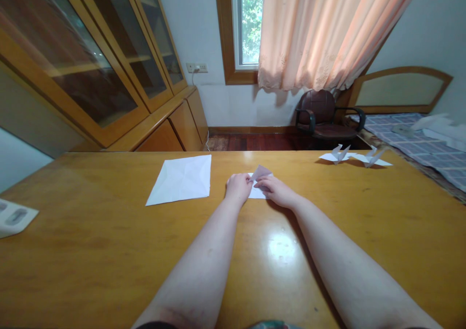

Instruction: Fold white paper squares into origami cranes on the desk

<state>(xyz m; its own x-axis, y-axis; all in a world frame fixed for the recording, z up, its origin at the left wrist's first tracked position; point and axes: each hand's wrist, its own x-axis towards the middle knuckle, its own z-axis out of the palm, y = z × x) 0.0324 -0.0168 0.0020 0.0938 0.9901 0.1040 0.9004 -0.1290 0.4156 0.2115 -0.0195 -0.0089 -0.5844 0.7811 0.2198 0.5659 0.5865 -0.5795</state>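
A small folded piece of white paper [258, 193] lies on the wooden table between my two hands, with one flap raised. My left hand [238, 188] is closed, its fingertips pinching the paper's left side. From the right, my right hand [279, 191] curls its fingers over the same paper, by the base of the flap. The fingers partly cover the folds. Left of my hands, apart from them, lies a creased white square sheet of paper [184, 178].
Two folded paper cranes [338, 155] [370, 159] stand at the table's far right. A white object with oval openings [16, 217] sits at the left edge. Beyond the table [109, 266] are a glass-door cabinet [145, 101], a brown office chair [322, 115] and a bed [418, 135].
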